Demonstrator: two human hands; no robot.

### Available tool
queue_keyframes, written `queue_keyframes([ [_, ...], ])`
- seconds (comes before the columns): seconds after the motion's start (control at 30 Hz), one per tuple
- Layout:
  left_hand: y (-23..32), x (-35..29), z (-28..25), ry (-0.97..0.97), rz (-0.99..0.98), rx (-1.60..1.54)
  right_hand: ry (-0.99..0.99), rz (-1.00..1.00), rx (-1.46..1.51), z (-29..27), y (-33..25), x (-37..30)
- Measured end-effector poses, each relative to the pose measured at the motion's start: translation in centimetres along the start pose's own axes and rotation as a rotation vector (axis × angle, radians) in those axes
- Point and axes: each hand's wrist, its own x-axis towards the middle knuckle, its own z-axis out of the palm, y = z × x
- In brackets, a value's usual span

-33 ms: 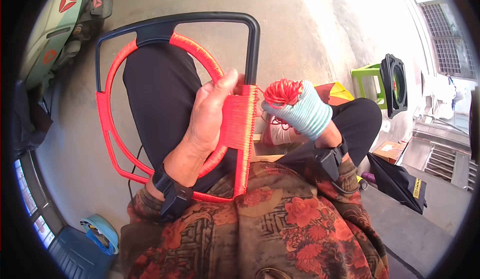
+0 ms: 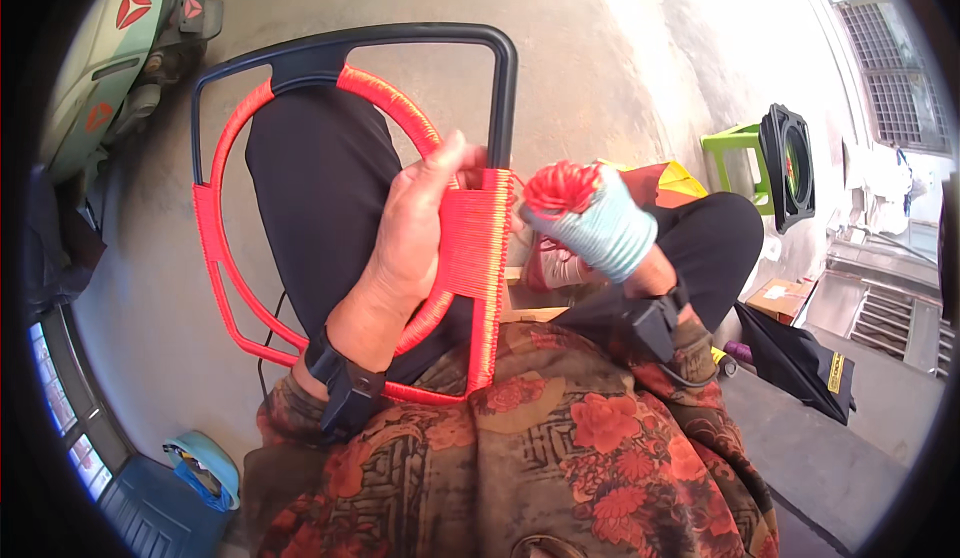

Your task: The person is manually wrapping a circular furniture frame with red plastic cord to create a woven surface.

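A black frame [image 2: 508, 98] with a rounded rectangular outline and an inner ring leans across my lap. Glossy red cord [image 2: 475, 243] is wound tightly round much of the ring and edges, and forms a wide band on the right side. Black stays bare along the far edge and upper right. My bare left hand [image 2: 412, 223] grips the frame beside this band, thumb up, fingertips partly hidden behind it. Right of the band, my right hand [image 2: 600, 228], in a light blue ribbed glove, is closed round a bundle of red cord [image 2: 562, 188]. A strand runs toward the frame.
A green stool [image 2: 735, 143] with a black frame [image 2: 790, 168] against it stands at the right. Nearby are a cardboard box [image 2: 780, 298] and a black bag [image 2: 800, 358]. A scooter [image 2: 115, 68] is at far left; a blue basin [image 2: 205, 468] sits at lower left.
My gloved right hand has shifted slightly left and down with the cord bundle and looks blurred. My left hand and the frame have barely moved.
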Motion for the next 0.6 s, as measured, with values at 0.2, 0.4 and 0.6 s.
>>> queue_keyframes([
  [0.2,0.0,-0.5,1.2,0.016,0.002,0.143,0.154,0.004,0.588,2.5,3.1,-1.6],
  [0.4,1.3,-1.8,2.4,0.048,0.057,0.264,0.707,0.074,0.757,-3.8,5.4,-3.9],
  [0.6,4.4,-1.5,8.7,-0.177,0.138,0.524,1.227,0.077,0.804,-11.5,8.2,-11.1],
])
